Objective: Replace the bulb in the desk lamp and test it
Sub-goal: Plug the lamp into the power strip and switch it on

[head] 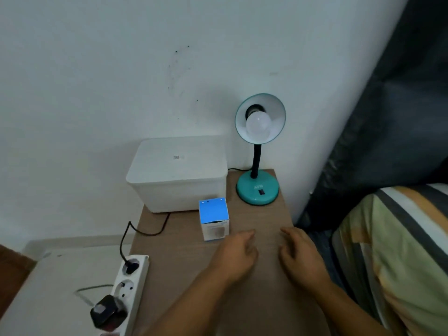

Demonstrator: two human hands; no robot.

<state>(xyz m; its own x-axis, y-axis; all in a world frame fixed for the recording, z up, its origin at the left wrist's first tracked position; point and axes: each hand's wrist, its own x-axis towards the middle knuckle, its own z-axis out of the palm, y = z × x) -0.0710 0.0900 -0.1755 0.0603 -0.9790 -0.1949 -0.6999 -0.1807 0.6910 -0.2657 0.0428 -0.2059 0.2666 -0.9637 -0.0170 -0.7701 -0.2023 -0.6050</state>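
Observation:
A teal desk lamp [257, 187] stands at the back right of the wooden bedside table [184, 275]. Its shade faces me with a white bulb [258, 125] screwed in, unlit. A black switch sits on the lamp's round base. A blue and white bulb box [213, 218] stands upright near the table's middle. My left hand [238, 254] rests on the tabletop just right of the box, fingers relaxed, holding nothing. My right hand [300, 255] lies beside it on the table, also relaxed with nothing in it.
A white lidded storage box [178, 174] sits at the back left. The lamp's black cord runs to a white power strip [128, 284] at the table's left edge, which also carries a black adapter [106, 312]. Striped bedding [397, 251] lies to the right.

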